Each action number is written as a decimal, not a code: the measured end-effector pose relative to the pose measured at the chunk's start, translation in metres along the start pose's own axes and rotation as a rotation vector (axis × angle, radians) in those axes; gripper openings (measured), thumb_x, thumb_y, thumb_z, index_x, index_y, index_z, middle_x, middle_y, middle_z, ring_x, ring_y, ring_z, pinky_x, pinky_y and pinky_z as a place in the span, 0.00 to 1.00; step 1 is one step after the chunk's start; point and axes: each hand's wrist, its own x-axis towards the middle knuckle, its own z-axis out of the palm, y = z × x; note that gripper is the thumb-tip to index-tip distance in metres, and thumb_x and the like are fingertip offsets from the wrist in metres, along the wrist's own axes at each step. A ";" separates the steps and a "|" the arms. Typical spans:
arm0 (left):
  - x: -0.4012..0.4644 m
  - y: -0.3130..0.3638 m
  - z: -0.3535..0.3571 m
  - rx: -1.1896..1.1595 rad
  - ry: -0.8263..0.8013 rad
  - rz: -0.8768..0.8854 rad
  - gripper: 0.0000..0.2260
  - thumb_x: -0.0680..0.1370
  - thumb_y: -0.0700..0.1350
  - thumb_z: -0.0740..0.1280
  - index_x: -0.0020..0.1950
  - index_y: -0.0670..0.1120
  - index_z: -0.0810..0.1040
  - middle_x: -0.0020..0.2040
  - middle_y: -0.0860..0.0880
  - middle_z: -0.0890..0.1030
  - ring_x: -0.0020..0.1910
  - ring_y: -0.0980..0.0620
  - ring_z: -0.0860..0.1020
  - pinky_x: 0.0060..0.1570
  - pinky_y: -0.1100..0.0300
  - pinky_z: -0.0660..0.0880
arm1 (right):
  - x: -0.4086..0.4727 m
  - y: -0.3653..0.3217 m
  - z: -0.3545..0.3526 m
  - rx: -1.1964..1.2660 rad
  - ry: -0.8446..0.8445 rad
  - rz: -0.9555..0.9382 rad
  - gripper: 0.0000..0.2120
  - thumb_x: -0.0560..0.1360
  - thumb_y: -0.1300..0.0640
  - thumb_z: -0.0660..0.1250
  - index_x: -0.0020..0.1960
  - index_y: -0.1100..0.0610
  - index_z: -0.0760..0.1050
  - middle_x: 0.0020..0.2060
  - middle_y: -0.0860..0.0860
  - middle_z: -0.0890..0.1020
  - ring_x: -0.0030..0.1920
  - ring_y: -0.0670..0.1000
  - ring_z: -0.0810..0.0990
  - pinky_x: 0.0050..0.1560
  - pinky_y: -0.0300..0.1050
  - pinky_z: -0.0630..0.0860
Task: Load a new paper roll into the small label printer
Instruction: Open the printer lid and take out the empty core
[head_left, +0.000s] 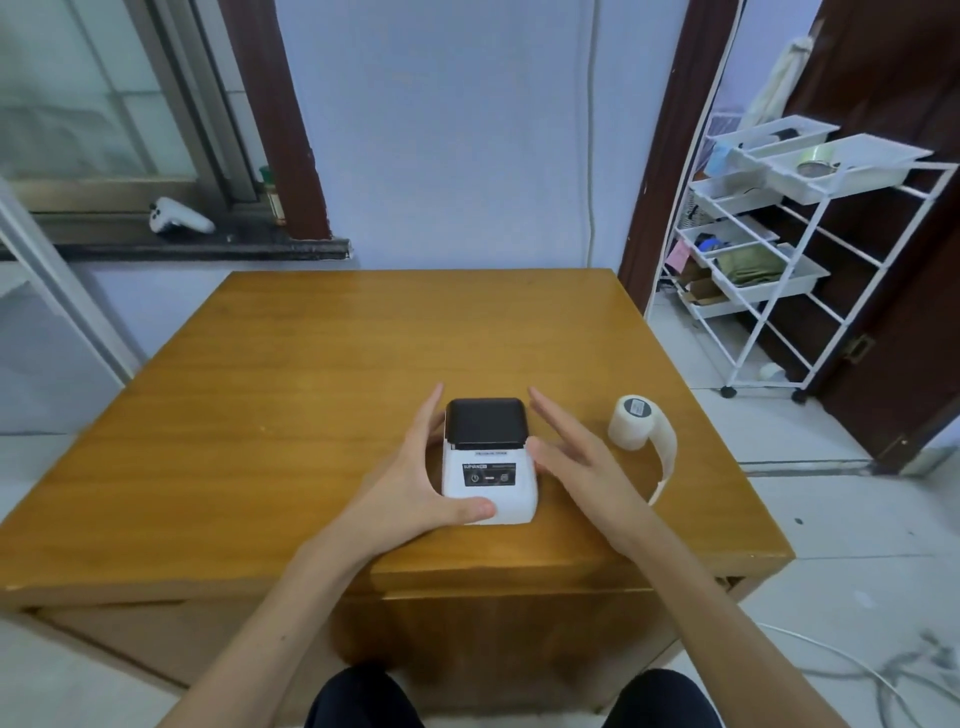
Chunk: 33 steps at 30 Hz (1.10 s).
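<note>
A small white label printer (489, 470) with a black lid lies on the wooden table (291, 395), lid closed. My left hand (415, 475) cups its left side, thumb resting on the front corner and fingers along the edge. Just right of the printer hovers my right hand (571, 452), fingers spread and holding nothing. A white paper roll (632, 422) stands on end farther right, with a loose strip of labels curling toward the table's front.
A white wire shelf cart (779, 244) with trays stands on the floor to the right of the table. A white game controller (179, 217) lies on the window sill at the back left. Cables run across the floor at the lower right.
</note>
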 end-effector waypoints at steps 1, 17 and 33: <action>0.000 0.001 0.000 0.003 -0.001 0.000 0.57 0.59 0.63 0.80 0.70 0.76 0.39 0.70 0.69 0.61 0.72 0.64 0.63 0.71 0.53 0.63 | 0.001 -0.001 0.000 -0.012 -0.022 0.004 0.26 0.79 0.53 0.64 0.74 0.38 0.63 0.68 0.41 0.74 0.62 0.37 0.76 0.65 0.40 0.72; -0.001 0.003 -0.002 -0.009 -0.008 0.029 0.56 0.59 0.63 0.80 0.68 0.78 0.38 0.69 0.74 0.63 0.71 0.66 0.64 0.69 0.55 0.64 | 0.051 -0.040 0.003 -0.086 0.153 0.108 0.15 0.79 0.40 0.57 0.53 0.47 0.77 0.48 0.51 0.84 0.50 0.56 0.83 0.54 0.58 0.79; -0.001 0.001 -0.002 0.006 -0.001 0.030 0.55 0.60 0.61 0.80 0.66 0.80 0.38 0.68 0.75 0.65 0.68 0.68 0.66 0.68 0.55 0.66 | 0.040 -0.037 0.003 -0.441 0.103 -0.096 0.06 0.75 0.54 0.68 0.45 0.54 0.83 0.37 0.42 0.82 0.38 0.40 0.80 0.39 0.34 0.76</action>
